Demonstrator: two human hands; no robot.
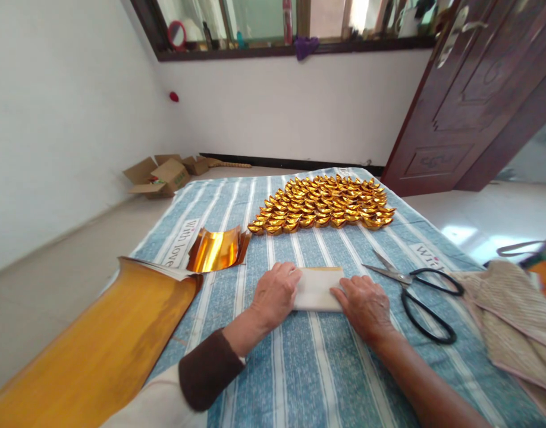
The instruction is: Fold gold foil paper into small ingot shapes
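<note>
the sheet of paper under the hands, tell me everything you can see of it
The sheet of paper is a small pale rectangle, whitish on its upper face with a thin gold strip along its far edge. It lies flat on the blue striped cloth, near the front edge. The left hand presses its left end and the right hand covers its right end; only the middle shows.

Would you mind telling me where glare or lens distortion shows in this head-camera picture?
Head view: daylight glares off the curled gold sheets and the floor at the right; the wide lens bows the walls and door outward and stretches the large gold sheet at the corner; both hands on the paper look sharp.
</note>
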